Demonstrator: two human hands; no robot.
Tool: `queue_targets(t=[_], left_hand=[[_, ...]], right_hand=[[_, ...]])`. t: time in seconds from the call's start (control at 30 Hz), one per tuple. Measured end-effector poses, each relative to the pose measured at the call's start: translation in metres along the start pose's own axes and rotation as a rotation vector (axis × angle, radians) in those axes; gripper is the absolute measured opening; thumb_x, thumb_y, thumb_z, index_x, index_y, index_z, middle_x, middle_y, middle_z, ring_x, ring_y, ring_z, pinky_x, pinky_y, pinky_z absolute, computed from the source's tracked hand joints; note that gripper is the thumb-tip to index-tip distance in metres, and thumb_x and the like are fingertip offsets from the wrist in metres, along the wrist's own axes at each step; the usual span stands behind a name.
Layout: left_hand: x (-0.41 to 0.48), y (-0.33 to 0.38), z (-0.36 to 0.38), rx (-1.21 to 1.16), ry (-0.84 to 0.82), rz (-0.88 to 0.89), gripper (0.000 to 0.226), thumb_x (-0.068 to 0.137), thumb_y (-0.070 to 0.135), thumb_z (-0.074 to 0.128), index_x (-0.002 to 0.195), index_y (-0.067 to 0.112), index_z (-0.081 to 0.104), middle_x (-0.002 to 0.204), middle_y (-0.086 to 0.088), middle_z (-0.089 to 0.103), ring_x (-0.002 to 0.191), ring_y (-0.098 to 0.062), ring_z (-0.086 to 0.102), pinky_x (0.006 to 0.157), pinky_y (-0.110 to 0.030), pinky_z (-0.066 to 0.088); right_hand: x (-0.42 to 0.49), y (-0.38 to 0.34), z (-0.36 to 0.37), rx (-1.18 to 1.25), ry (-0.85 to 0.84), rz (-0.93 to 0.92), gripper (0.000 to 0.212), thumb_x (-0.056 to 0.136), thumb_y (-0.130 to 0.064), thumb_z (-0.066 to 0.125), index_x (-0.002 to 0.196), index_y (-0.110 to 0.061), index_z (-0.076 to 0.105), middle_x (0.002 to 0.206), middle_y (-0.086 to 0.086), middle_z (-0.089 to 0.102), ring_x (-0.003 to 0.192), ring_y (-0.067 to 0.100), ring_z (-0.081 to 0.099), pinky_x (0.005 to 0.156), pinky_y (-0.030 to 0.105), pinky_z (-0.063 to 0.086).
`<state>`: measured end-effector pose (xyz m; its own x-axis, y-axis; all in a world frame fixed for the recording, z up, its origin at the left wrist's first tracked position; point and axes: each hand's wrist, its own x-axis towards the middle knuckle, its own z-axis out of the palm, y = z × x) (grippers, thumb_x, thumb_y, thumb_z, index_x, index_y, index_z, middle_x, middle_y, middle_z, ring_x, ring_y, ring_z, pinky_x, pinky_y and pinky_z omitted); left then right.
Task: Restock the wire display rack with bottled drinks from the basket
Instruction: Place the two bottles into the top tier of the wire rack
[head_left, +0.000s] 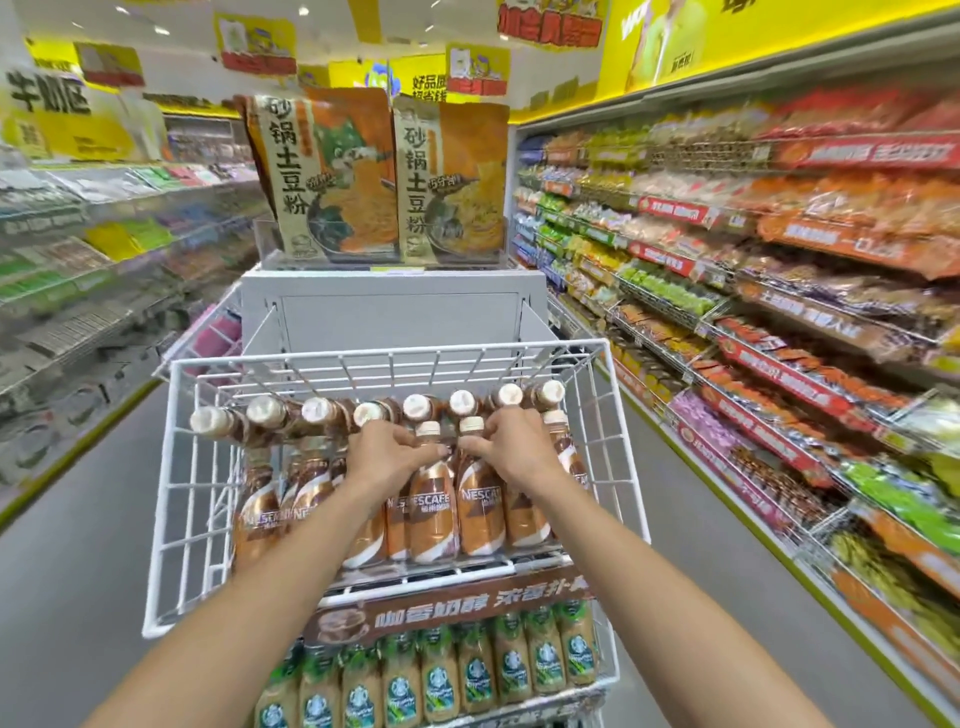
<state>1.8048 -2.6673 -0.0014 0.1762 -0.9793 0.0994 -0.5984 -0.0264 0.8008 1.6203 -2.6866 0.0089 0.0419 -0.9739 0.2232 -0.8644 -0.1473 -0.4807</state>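
Note:
A white wire display rack (171, 467) stands in front of me, its top tier filled with brown Nescafe coffee bottles (480, 499) with cream caps. My left hand (387, 457) has its fingers curled on the neck of one front-row bottle (431, 493). My right hand (511, 447) grips the neck of the bottle beside it, under its cap (471, 425). A back row of bottles (317, 413) leans towards the rear wire. The lower tier holds green-labelled coffee bottles (452, 670). No basket is in view.
A brown sign strip (452, 613) runs across the rack's front. Behind the rack a grey stand (395, 306) carries two large snack bags (337, 171). Stocked shelves line both sides of the aisle, right ones (779, 312) close, with grey floor (78, 571) to the left.

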Motion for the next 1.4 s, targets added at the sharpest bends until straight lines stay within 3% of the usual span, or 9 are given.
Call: queue_targets(t=[0.17, 0.33, 0.43, 0.5, 0.63, 0.77, 0.93, 1.13, 1.4], left_hand=[[0.003, -0.006, 0.001, -0.035, -0.005, -0.024, 0.054, 0.077, 0.048, 0.089, 0.082, -0.004, 0.076, 0.066, -0.003, 0.06, 0.062, -0.017, 0.056, 0.059, -0.03, 0.042], [0.004, -0.009, 0.002, -0.057, 0.008, -0.02, 0.046, 0.076, 0.049, 0.089, 0.087, 0.005, 0.079, 0.083, 0.0, 0.072, 0.077, -0.017, 0.066, 0.072, -0.034, 0.052], [-0.003, -0.005, 0.002, -0.01, 0.006, -0.006, 0.048, 0.08, 0.054, 0.083, 0.085, 0.007, 0.077, 0.076, -0.003, 0.073, 0.079, -0.025, 0.071, 0.073, -0.037, 0.054], [-0.011, 0.0, 0.001, 0.113, 0.043, 0.023, 0.048, 0.085, 0.06, 0.073, 0.084, 0.012, 0.072, 0.077, 0.0, 0.071, 0.082, -0.027, 0.073, 0.078, -0.039, 0.059], [-0.049, 0.033, -0.005, 0.56, 0.027, 0.236, 0.044, 0.096, 0.055, 0.063, 0.077, 0.016, 0.054, 0.074, 0.0, 0.059, 0.064, -0.016, 0.056, 0.058, -0.031, 0.048], [-0.076, 0.088, 0.018, 0.741, -0.186, 0.602, 0.051, 0.096, 0.063, 0.05, 0.117, 0.018, 0.06, 0.114, -0.006, 0.066, 0.103, -0.025, 0.064, 0.084, -0.043, 0.058], [-0.141, 0.184, 0.131, 0.752, -0.376, 0.836, 0.086, 0.085, 0.077, 0.025, 0.135, 0.014, 0.055, 0.128, -0.014, 0.062, 0.124, -0.035, 0.059, 0.101, -0.049, 0.051], [-0.302, 0.307, 0.309, 0.632, -0.63, 1.09, 0.064, 0.1, 0.061, 0.045, 0.138, 0.011, 0.053, 0.137, -0.015, 0.059, 0.129, -0.037, 0.055, 0.105, -0.049, 0.048], [-0.501, 0.4, 0.478, 0.57, -0.869, 1.331, 0.071, 0.1, 0.065, 0.042, 0.151, 0.016, 0.046, 0.152, -0.013, 0.051, 0.138, -0.035, 0.049, 0.109, -0.054, 0.047]], right_hand=[[-0.001, -0.003, 0.001, -0.028, 0.0, 0.023, 0.055, 0.09, -0.051, 0.08, 0.062, -0.017, 0.047, 0.063, 0.0, 0.053, 0.067, 0.026, 0.055, 0.051, 0.034, 0.032], [-0.006, -0.005, 0.0, -0.021, 0.017, 0.03, 0.049, 0.091, -0.051, 0.078, 0.066, -0.014, 0.057, 0.062, 0.0, 0.057, 0.059, 0.019, 0.054, 0.049, 0.032, 0.031], [-0.013, -0.008, -0.006, 0.079, 0.011, 0.034, 0.041, 0.098, -0.047, 0.071, 0.077, -0.012, 0.069, 0.075, 0.003, 0.07, 0.071, 0.02, 0.065, 0.068, 0.037, 0.056], [-0.019, -0.006, -0.015, 0.154, 0.029, 0.004, 0.038, 0.103, -0.043, 0.064, 0.108, -0.008, 0.079, 0.103, 0.007, 0.079, 0.099, 0.022, 0.073, 0.093, 0.034, 0.058], [-0.041, 0.006, -0.05, 0.079, 0.036, -0.132, 0.048, 0.106, -0.049, 0.053, 0.127, -0.011, 0.074, 0.12, 0.007, 0.078, 0.113, 0.025, 0.071, 0.09, 0.034, 0.052], [-0.076, 0.053, -0.096, -0.144, -0.022, -0.149, 0.059, 0.104, -0.063, 0.034, 0.131, -0.02, 0.066, 0.129, 0.009, 0.071, 0.121, 0.034, 0.065, 0.095, 0.051, 0.055], [-0.186, 0.188, -0.198, -0.303, 0.067, 0.096, 0.061, 0.108, -0.06, 0.035, 0.142, -0.016, 0.06, 0.146, 0.013, 0.06, 0.138, 0.036, 0.052, 0.111, 0.05, 0.046], [-0.398, 0.353, -0.33, -0.414, 0.078, 0.546, 0.062, 0.108, -0.06, 0.034, 0.153, -0.02, 0.05, 0.152, 0.013, 0.055, 0.139, 0.037, 0.051, 0.109, 0.052, 0.048], [-0.636, 0.494, -0.425, -0.462, 0.075, 0.95, 0.065, 0.107, -0.061, 0.039, 0.15, -0.014, 0.051, 0.151, 0.018, 0.055, 0.138, 0.041, 0.052, 0.111, 0.053, 0.047]])
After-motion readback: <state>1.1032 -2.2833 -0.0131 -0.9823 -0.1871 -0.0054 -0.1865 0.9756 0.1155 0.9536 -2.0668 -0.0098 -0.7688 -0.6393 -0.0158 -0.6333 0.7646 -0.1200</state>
